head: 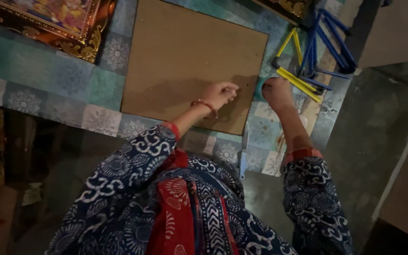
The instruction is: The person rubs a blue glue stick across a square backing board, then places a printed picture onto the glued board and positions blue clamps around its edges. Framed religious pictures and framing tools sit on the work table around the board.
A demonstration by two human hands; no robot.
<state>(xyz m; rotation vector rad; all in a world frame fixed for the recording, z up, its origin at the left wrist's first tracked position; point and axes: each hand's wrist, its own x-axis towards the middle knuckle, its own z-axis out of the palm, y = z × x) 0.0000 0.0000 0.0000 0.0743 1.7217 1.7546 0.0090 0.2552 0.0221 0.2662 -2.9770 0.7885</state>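
Note:
A brown backing board [185, 52] lies flat on a table covered with a patterned blue-green cloth [48, 80]. My left hand [220, 93] rests on the board near its right front corner, fingers curled as if pinching something too small to make out. My right hand [277, 91] is closed just past the board's right edge, over a small teal object [259, 88] that it partly hides. Whether it grips that object I cannot tell. A red bangle sits on each wrist.
An ornate gilt picture frame [62, 28] lies at the table's far left. Yellow strips [301, 85] and blue strips [329, 45] are piled at the far right. A light blue tool handle [243, 163] hangs over the near table edge. Grey floor lies to the right.

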